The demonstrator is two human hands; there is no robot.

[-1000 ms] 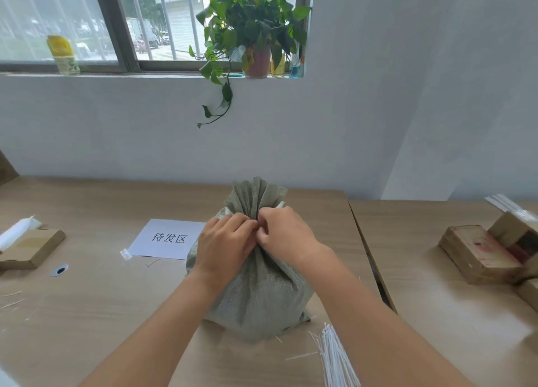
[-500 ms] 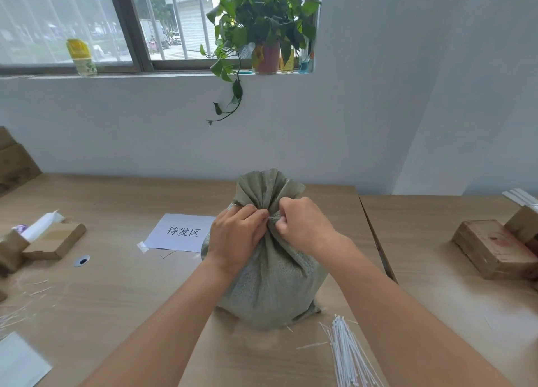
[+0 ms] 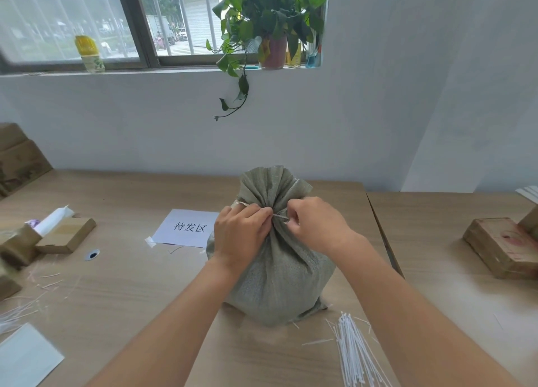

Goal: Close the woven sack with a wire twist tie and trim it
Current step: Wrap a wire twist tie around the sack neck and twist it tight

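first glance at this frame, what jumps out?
The grey-green woven sack standing mid-table, its neck gathered, with the left hand and right hand pinching a white tie stretched between them at the neck. Next, the bundle of white ties lying on the table near the sack's front right, and the leafy potted plant on the windowsill above.

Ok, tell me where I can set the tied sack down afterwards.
Bare wood lies between the paper sign and the far wall, and on the right table between the seam and the wooden block. Crowded: white ties near the sack, scraps and boxes at left.
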